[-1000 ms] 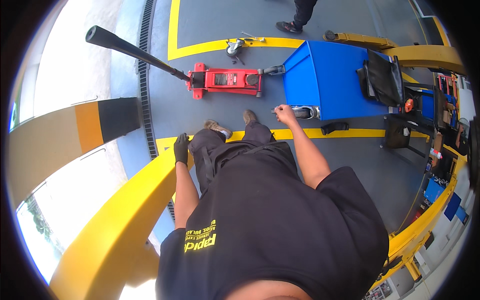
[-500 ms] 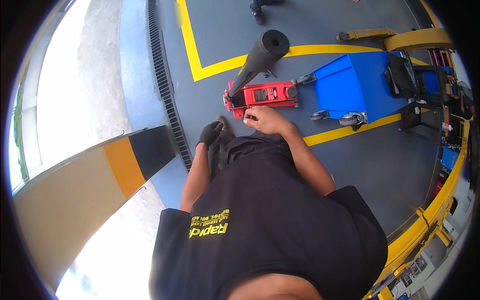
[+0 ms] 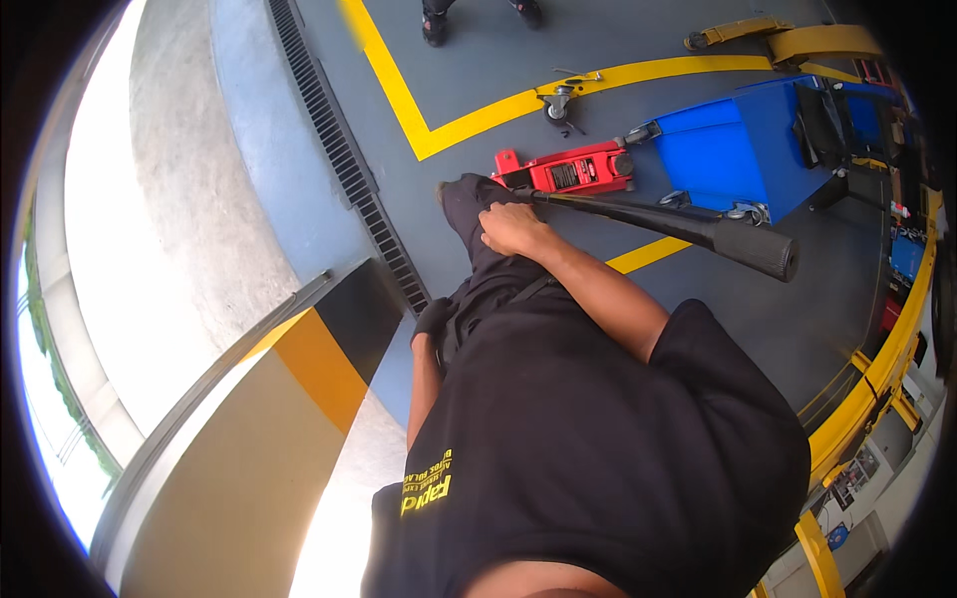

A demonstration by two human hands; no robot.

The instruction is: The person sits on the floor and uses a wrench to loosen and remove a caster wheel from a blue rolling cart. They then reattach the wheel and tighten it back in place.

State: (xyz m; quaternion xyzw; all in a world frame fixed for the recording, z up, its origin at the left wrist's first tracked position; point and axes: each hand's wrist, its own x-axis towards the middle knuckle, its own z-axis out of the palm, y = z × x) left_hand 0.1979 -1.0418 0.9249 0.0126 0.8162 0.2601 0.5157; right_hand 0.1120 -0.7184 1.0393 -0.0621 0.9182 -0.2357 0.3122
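Right hand (image 3: 510, 229) curled, gloved left hand (image 3: 431, 317) tucked low; neither grip can be told. Jutting right, the floor-jack handle (image 3: 688, 225) could be knocked by the nearby forearm (image 3: 603, 289)!

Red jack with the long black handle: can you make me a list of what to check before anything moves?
1. Hand on the grip end of the handle: not ok, no hand is there.
2. Right hand touching the handle lower down: cannot tell; it is curled close to that end.
3. Left hand away from the red jack: ok, it is gloved and down by the trousers.
4. Jack not touching the wheel of the blue cart: cannot tell, they are very close.
5. Nothing loose on the floor nearby: not ok, a caster lies there.
6. Other person's feet clear of the jack: ok.
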